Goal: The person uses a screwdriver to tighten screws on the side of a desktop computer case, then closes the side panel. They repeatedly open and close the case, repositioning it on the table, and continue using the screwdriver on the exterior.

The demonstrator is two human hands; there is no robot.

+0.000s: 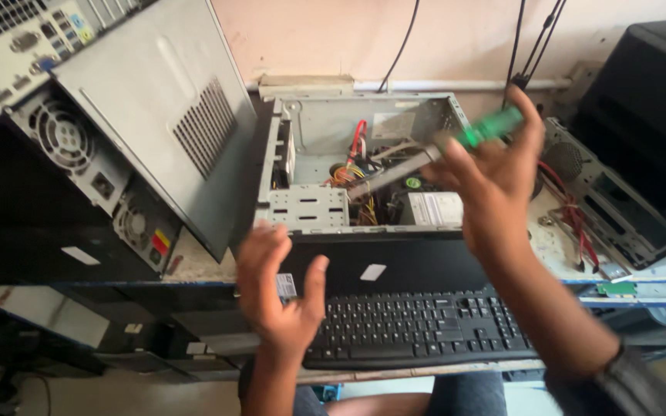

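My right hand (495, 173) is raised over an opened grey computer case (302, 131) and grips a screwdriver (433, 150) with a green handle, its metal shaft pointing down-left into the case. Inside the case I see coloured cables (352, 166) and a drive cage (306, 208). My left hand (275, 289) hovers open near the case's front edge, fingers spread, holding nothing. A black keyboard (418, 327) lies on the bench just below both hands.
A second computer tower (117, 123) leans tilted at the left, its rear fans and ports facing me. A black printer (649, 100) stands at the right, with a metal chassis part and red wires (580, 208) beside it. Black cables hang down the wall behind.
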